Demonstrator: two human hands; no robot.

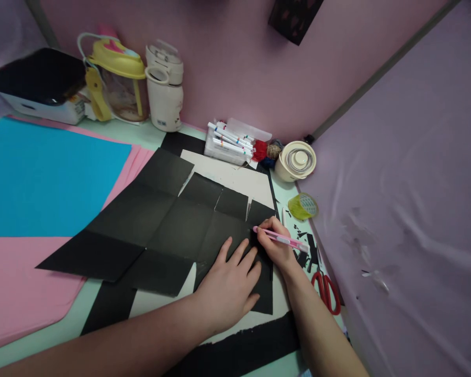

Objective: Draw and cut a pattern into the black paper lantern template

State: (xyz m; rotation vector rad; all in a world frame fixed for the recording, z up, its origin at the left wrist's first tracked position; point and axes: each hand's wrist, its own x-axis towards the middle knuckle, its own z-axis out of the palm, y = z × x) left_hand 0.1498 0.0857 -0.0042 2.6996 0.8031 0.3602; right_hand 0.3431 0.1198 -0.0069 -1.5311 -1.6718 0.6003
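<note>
A large black sheet (180,225) with fold lines and several slits along its edges lies over white paper (235,180) and more black paper. My left hand (230,285) rests flat on the sheet's lower right part, fingers spread, holding nothing. Just to its right, my right hand (277,243) grips a slim pink pen-like tool (284,239) near its left end. The tool's tip is at the black sheet, near its right edge; whether it touches cannot be made out.
Red-handled scissors (326,293) and black scraps lie at the right, below a green tape roll (302,206). Behind are a pen box (227,149), a round cream container (296,161), a white bottle (165,94) and a yellow-lidded jug (121,78). Blue paper (51,178) lies left.
</note>
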